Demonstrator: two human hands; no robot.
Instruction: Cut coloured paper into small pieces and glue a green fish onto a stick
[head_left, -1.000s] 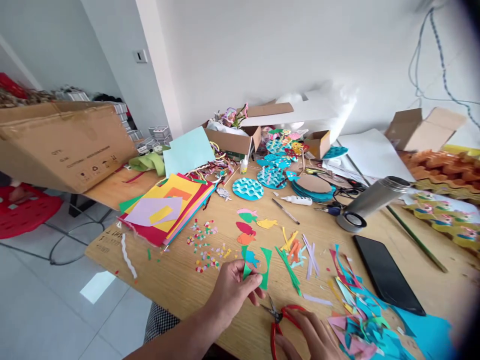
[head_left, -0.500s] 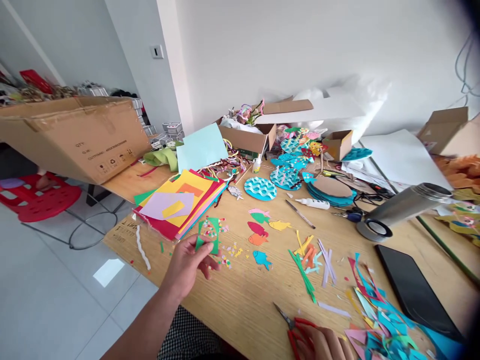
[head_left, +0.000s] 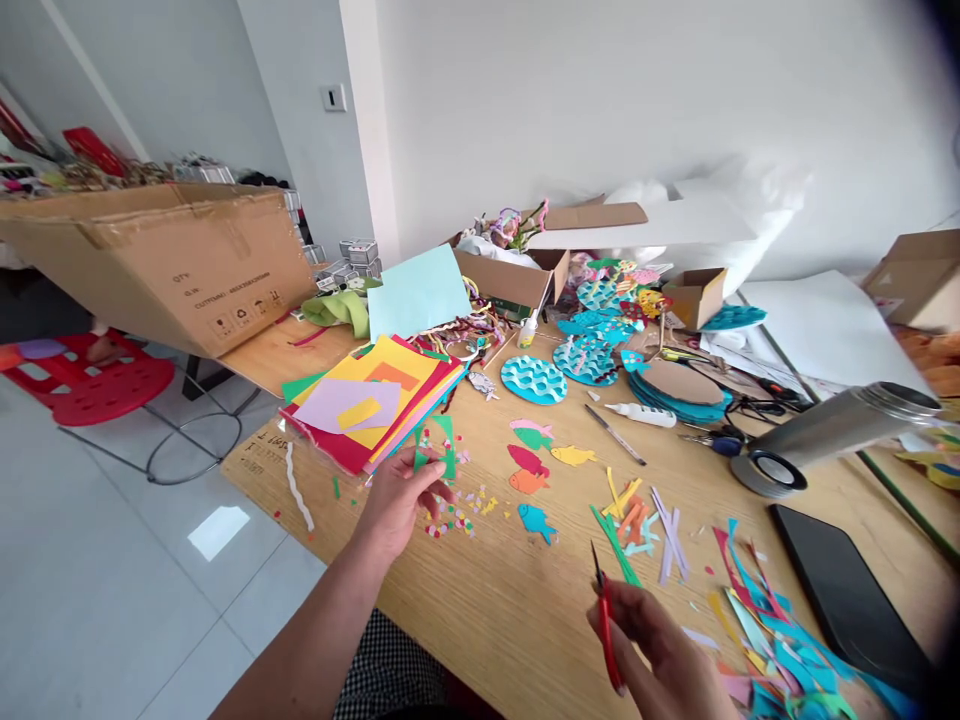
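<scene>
My left hand (head_left: 401, 500) pinches a small piece of green paper (head_left: 449, 445) with an opening in it, above the table near the stack of coloured sheets. Round paper dots (head_left: 454, 527) lie scattered beneath it. My right hand (head_left: 656, 640) is closed on red-handled scissors (head_left: 607, 625), raised off the table with the blades pointing away from me. Between the hands and farther back lie several paper fish, among them a blue fish (head_left: 537, 522), a yellow fish (head_left: 574, 455) and an orange fish (head_left: 529, 481).
Coloured paper sheets (head_left: 349, 390) are stacked at left. Paper strips (head_left: 615, 540), a black phone (head_left: 840, 590) and blue scraps (head_left: 802, 660) lie at right. A metal flask (head_left: 847, 430) lies tilted behind them. Blue decorated discs (head_left: 533, 380) and a glue bottle (head_left: 641, 413) are farther back.
My right hand has picked the scissors up off the table and turned them upright. My left hand still holds the green paper, now tilted so its opening shows. The view has shifted slightly.
</scene>
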